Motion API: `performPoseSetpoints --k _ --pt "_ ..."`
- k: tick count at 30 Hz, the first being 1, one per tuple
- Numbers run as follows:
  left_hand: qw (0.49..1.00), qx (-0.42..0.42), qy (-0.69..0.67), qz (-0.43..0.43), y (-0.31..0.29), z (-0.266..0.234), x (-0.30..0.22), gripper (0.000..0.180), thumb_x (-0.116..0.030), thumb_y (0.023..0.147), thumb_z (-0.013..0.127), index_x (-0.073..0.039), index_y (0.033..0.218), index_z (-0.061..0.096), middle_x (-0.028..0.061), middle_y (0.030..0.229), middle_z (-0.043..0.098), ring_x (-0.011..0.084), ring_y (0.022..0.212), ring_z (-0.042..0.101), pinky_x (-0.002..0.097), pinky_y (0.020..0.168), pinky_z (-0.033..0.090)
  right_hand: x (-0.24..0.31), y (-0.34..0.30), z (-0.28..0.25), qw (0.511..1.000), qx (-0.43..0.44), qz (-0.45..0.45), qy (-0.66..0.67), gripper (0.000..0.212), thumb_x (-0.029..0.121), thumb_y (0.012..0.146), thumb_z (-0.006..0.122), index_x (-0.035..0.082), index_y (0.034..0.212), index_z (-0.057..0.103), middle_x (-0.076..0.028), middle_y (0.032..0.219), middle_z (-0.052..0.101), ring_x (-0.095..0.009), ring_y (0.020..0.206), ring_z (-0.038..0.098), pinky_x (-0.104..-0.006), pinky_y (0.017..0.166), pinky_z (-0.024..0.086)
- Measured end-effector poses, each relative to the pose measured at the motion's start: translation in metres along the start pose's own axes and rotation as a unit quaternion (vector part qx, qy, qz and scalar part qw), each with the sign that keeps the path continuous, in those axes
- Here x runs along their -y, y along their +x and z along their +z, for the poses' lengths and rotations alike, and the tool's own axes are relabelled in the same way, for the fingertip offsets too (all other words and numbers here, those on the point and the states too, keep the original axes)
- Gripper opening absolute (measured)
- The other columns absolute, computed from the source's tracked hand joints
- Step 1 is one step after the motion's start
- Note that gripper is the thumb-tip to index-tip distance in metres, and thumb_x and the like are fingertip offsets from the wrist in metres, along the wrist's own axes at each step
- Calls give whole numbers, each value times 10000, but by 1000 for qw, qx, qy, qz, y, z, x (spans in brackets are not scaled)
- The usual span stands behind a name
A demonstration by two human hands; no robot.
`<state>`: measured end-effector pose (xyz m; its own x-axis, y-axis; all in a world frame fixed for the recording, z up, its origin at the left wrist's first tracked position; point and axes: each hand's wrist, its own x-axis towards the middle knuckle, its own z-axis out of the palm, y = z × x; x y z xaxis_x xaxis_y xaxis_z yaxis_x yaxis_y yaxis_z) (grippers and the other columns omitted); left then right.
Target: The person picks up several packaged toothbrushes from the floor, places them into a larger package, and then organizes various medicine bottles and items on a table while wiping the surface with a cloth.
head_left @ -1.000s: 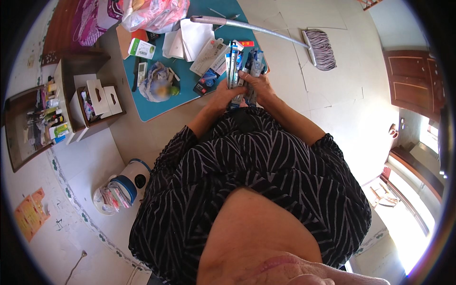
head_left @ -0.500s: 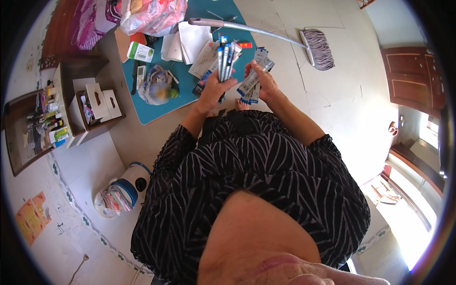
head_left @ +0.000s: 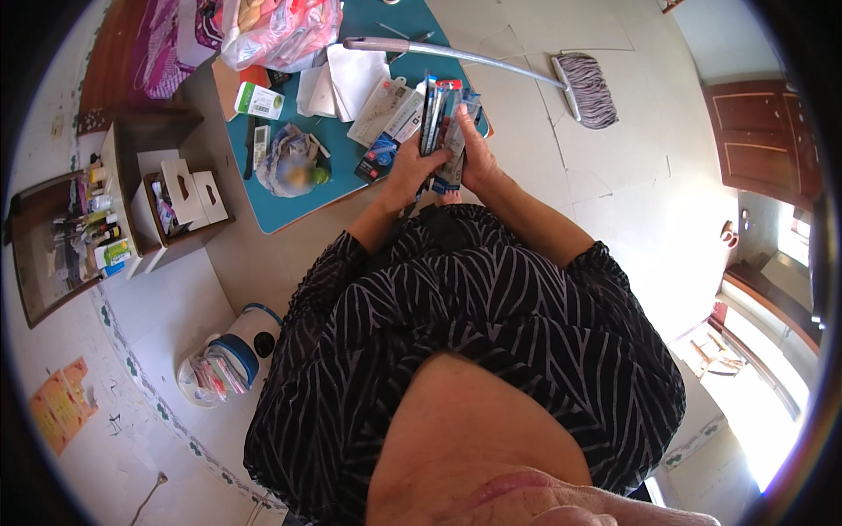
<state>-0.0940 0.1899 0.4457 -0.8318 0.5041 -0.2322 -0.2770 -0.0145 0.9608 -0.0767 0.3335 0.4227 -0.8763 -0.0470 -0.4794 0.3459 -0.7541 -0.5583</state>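
My left hand [head_left: 409, 174] is closed around a bundle of slim, pen-like sticks [head_left: 431, 114], dark and pale with blue ends, held upright. Against it, my right hand [head_left: 479, 165] grips several flat, clear and grey packets [head_left: 454, 140] with blue ends, its thumb lying along them. The two bunches touch side by side over the near right corner of the blue table [head_left: 307, 209]. Just left of my hands lie a dark blue box [head_left: 377, 159] and a pale printed card pack [head_left: 379, 110].
A mop [head_left: 586, 92] stretches its handle across the table's right side. White papers [head_left: 355, 79], a crumpled plastic bag [head_left: 288, 162], a white remote [head_left: 260, 142] and a stuffed pink bag [head_left: 281, 35] lie on the table. An open drawer unit [head_left: 132, 202] stands at left.
My right hand has moved left and brought its packets against the bundle in my left hand. The bundle has shifted slightly right.
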Motion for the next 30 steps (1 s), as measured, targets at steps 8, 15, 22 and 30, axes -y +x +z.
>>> performPoseSetpoints --k 8,15,22,30 --pt "996 46 74 -22 -8 -1 0 455 -175 898 601 -4 1304 486 135 1138 615 233 1049 601 339 883 483 15 -25 32 988 16 19 -152 464 347 805 795 72 1120 593 -47 976 625 -164 904 619 -333 792 524" --pt "990 -8 128 61 -7 3 49 524 -215 878 627 8 1318 452 202 1231 549 312 1144 552 386 977 434 4 -21 32 987 13 27 -156 286 140 756 729 -1 993 653 -87 926 656 -181 820 630 -307 742 530" --pt "998 14 -38 -43 -43 7 6 473 -193 886 597 43 1276 473 119 1188 563 188 1110 526 332 954 424 9 -22 35 980 47 54 -187 247 105 771 666 -16 987 645 -113 901 674 -183 765 637 -305 703 536" --pt "972 81 209 -72 -66 -12 -19 381 -248 980 474 -23 1282 530 110 1131 605 149 922 600 298 779 478 16 -22 42 999 -5 31 -43 315 90 784 685 19 1065 562 -121 828 664 -196 679 641 -316 613 551"
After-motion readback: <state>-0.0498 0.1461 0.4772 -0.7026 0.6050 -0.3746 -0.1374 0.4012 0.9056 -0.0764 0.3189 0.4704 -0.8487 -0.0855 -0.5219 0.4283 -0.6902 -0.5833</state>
